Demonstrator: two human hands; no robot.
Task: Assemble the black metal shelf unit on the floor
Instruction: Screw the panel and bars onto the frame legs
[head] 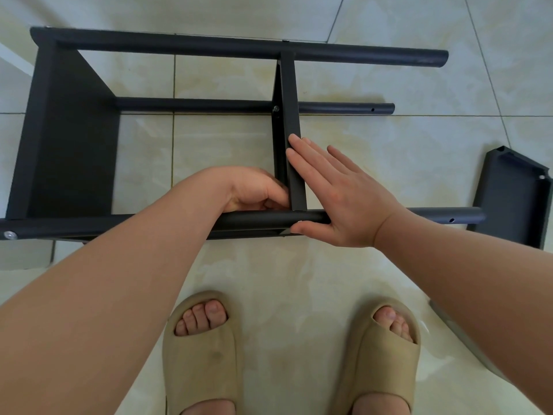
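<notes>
The black metal shelf unit (71,139) lies on its side on the tiled floor, with round poles running left to right. A middle shelf panel (288,94) stands between the poles. My right hand (335,193) lies flat with straight fingers against the panel's right face, its thumb under the near pole (257,219). My left hand (254,190) is curled at the panel's left side, just above the near pole; what its fingertips hold is hidden. A screw head (276,108) shows on the panel by the middle pole.
A loose black shelf panel (513,199) lies on the floor at the right, past the pole ends. My feet in beige slippers (203,354) stand just in front of the frame. Pale glossy tiles (389,85) surround it.
</notes>
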